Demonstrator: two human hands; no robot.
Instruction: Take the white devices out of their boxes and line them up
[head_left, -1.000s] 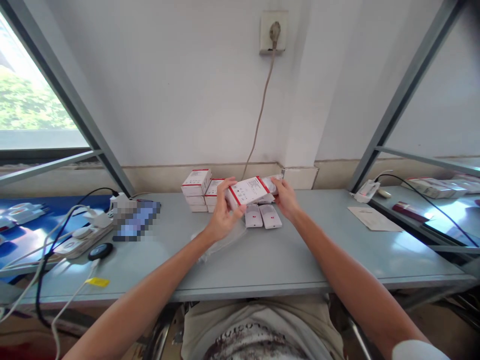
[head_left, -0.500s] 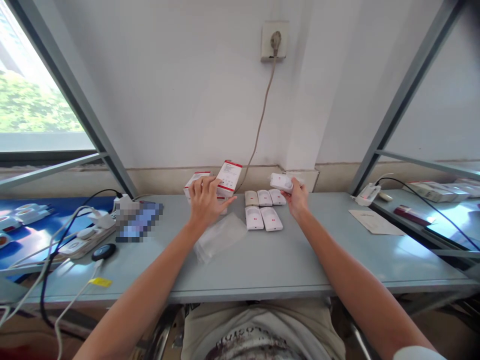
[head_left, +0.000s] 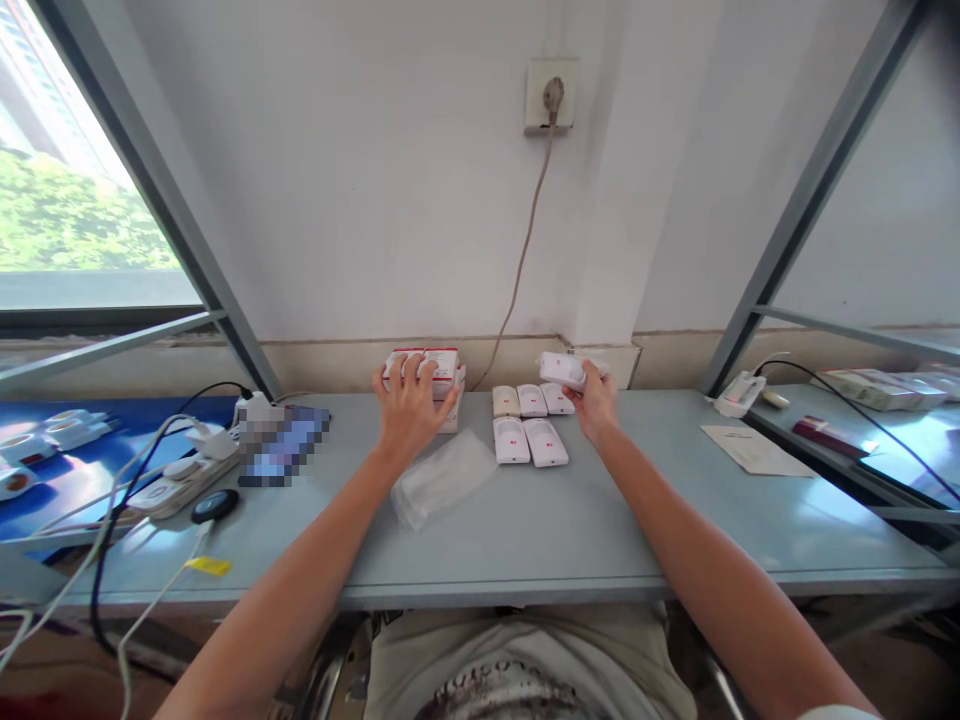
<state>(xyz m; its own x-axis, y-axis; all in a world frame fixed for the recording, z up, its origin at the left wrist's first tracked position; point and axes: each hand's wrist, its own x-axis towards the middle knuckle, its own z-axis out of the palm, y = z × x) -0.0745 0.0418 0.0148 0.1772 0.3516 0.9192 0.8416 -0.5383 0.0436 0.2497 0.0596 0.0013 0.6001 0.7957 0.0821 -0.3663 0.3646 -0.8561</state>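
Observation:
My left hand (head_left: pixel 409 405) lies over a stack of small white-and-red boxes (head_left: pixel 448 362). Its fingers curl over the upper boxes and the thumb presses near the right front corner. Raised above the back of the table, my right hand (head_left: pixel 598 403) grips a white motion sensor (head_left: pixel 564 370) with clear plastic around it. Below it, several similar motion sensors (head_left: pixel 546 442) lie in two rows, one of them yellower than the others. Clear plastic bags (head_left: pixel 446 478) lie flat in front of the boxes. My left hand hides part of the stack.
A phone-like device (head_left: pixel 283 445), a power strip (head_left: pixel 184 480) with cables and a round black puck (head_left: pixel 215 505) lie on the left. A paper sheet (head_left: pixel 756 450) and a white plug-in device (head_left: pixel 739 393) are on the right. A cord hangs from the wall socket (head_left: pixel 551 97).
The tilted box by my left hand has come down level onto the stack, and my left fingers now curl over it. My right hand still holds the motion sensor in about the same place.

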